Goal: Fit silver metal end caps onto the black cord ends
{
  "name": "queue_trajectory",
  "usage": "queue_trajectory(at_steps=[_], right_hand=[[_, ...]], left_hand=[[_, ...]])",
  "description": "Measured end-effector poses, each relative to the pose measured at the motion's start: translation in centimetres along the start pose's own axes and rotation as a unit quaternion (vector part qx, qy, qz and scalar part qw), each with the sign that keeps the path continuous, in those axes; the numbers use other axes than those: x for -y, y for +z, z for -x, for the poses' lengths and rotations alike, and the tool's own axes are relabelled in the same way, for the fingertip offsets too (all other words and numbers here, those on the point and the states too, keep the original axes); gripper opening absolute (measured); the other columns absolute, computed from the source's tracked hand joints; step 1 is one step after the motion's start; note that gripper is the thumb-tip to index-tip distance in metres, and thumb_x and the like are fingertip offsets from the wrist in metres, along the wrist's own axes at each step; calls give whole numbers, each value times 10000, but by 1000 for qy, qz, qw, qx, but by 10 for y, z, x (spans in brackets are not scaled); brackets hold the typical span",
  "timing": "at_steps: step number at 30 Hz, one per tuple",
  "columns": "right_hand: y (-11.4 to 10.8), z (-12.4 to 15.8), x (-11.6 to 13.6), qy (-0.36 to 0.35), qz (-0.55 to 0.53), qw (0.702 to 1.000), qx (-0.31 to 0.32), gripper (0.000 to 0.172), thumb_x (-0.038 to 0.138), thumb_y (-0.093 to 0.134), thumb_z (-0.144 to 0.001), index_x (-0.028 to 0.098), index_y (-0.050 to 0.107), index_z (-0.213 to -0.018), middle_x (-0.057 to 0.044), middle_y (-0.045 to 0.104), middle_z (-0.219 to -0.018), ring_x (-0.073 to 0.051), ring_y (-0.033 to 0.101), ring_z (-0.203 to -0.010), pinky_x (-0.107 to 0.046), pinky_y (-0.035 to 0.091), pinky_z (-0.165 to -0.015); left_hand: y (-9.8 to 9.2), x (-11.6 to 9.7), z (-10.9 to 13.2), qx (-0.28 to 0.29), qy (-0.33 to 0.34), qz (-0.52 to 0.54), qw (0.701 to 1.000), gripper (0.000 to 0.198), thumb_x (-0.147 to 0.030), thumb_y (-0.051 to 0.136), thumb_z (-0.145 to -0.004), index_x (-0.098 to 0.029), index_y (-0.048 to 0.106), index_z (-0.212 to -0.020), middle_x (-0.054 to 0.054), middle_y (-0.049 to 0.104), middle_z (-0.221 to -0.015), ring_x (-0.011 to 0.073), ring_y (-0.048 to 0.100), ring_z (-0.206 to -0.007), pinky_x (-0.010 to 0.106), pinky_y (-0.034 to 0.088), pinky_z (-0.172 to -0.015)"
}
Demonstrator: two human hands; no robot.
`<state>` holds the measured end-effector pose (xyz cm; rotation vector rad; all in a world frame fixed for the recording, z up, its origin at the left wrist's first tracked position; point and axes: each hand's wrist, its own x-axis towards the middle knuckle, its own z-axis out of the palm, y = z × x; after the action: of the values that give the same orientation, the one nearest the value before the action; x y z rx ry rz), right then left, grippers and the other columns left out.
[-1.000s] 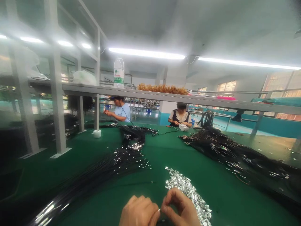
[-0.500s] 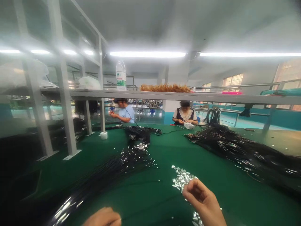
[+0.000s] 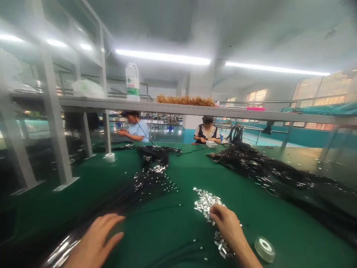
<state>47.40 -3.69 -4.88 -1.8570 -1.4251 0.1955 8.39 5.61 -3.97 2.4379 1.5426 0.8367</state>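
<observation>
My right hand (image 3: 227, 223) reaches to a pile of small silver metal pieces (image 3: 205, 201) on the green tabletop. Its fingers are bent together at the edge of the pile, and whatever lies between the fingertips is hidden. More silver pieces (image 3: 221, 247) lie below that wrist. Over the near end of a long bundle of black cables (image 3: 111, 201) with shiny tips, my left hand (image 3: 97, 238) is open, thumb and fingers apart. I cannot tell whether it touches the bundle. Several dark cables (image 3: 173, 257) with silver tips lie between the hands.
A roll of clear tape (image 3: 264, 248) lies at the right, and a white roll (image 3: 109, 158) stands near the metal posts (image 3: 55, 123). More black cables (image 3: 264, 171) heap up on the right. A shelf (image 3: 167, 106) spans the table. Two people (image 3: 208, 132) sit beyond it.
My left hand has come up further into view and its fingers have spread. The right hand stays by the silver pile, now turned more downward. The view has shifted, showing the clear tape roll.
</observation>
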Motion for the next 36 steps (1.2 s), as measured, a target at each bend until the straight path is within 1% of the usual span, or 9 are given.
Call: queue_trajectory(at_steps=[5, 9, 12, 16, 19, 22, 27, 32, 36], right_hand=[[14, -1, -5, 20, 118, 992, 37, 192, 26, 586, -638, 199, 659, -674, -38, 659, -722, -222, 597, -730, -270, 351, -612], [24, -3, -4, 19, 177, 983, 47, 235, -20, 542, -690, 183, 661, -689, -70, 665, -767, -226, 597, -743, -269, 344, -608], [27, -4, -2, 12, 193, 980, 38, 299, -66, 470, -726, 167, 658, -730, -108, 657, -799, -261, 581, -809, -310, 349, -671], [19, -3, -1, 18, 145, 989, 2, 316, -40, 388, -764, 171, 618, -714, -132, 617, -830, -302, 528, -856, -377, 332, -728], [10, 0, -3, 34, 47, 998, -23, 239, 111, 366, -839, 186, 587, -790, -113, 591, -840, -291, 518, -812, -391, 351, -716], [7, 2, -5, 32, -102, 994, 8, 213, 284, 402, -841, 195, 588, -893, -76, 614, -835, -251, 560, -784, -356, 420, -714], [17, 6, -1, 14, -306, 948, 89, 333, 514, 543, -767, 196, 620, -825, -25, 616, -716, -190, 574, -676, -281, 464, -627], [27, 11, 9, 51, -545, 823, 151, 312, 463, 738, -707, 195, 617, -810, 18, 621, -624, -125, 562, -570, -211, 427, -540], [32, 13, 11, 74, -571, 804, 150, 327, 430, 794, -660, 175, 639, -793, -12, 685, -641, -119, 599, -573, -195, 428, -545]], left_hand=[[53, -118, -13, 202, 66, 87, 973, 184, -193, 478, -827, -206, 629, -932, 35, 625, -1025, 191, 544, -998, 307, 413, -901], [83, -168, -15, 215, 62, 85, 971, 143, -71, 551, -690, -177, 624, -752, 39, 609, -925, 213, 533, -912, 283, 420, -768], [91, -173, -12, 209, 59, 87, 972, 173, -32, 499, -723, -173, 600, -714, 39, 605, -853, 208, 534, -837, 285, 394, -721], [79, -168, -12, 197, 34, 123, 972, 218, -83, 378, -844, -189, 564, -808, -2, 617, -743, 154, 559, -681, 219, 393, -597], [68, -169, -14, 162, 41, 209, 964, 255, -188, 358, -895, -214, 612, -894, -18, 650, -761, 139, 577, -673, 191, 412, -603], [67, -171, -11, 139, 62, 276, 949, 263, -297, 446, -873, -241, 703, -894, -1, 682, -796, 159, 596, -706, 197, 427, -638], [78, -169, -8, 138, 58, 284, 947, 307, -333, 446, -866, -223, 725, -804, 7, 662, -695, 155, 587, -640, 193, 412, -577], [80, -166, -11, 138, 32, 298, 944, 326, -346, 432, -863, -186, 705, -787, 11, 649, -674, 155, 581, -627, 198, 411, -584], [82, -167, -10, 146, 24, 297, 943, 311, -328, 436, -852, -189, 711, -807, 10, 655, -681, 156, 588, -632, 203, 404, -590]])
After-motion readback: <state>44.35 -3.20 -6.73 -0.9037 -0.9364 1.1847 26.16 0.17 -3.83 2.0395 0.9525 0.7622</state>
